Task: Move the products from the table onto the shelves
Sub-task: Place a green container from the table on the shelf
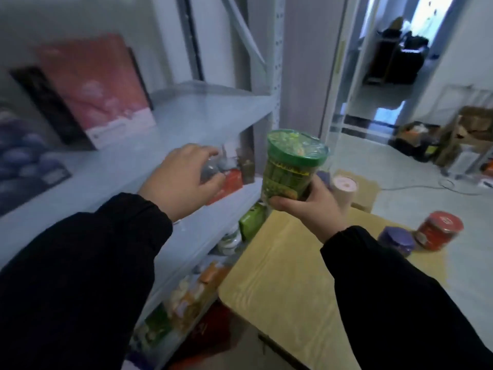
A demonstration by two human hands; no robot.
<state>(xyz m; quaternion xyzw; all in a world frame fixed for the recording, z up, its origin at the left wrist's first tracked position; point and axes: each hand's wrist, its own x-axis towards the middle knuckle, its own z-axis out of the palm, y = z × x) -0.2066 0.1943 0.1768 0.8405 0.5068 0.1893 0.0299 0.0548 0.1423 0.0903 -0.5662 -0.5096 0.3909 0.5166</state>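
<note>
Motion blur smears the left half of the frame. The goods on the lower shelves (186,116) are only patches of colour, and the pink box (98,84) at upper left shows no legible print. The yellow band on the green cup (293,166) cannot be read either.

At centre, the right hand (306,206) grips this cup by its base, upright, above the table (280,276) edge. The left hand (181,180) reaches toward the middle shelf with its fingers curled over a grey blur; whether it holds anything cannot be told. A red cup (440,231) and a purple cup (397,240) stand on the table at right.
</note>
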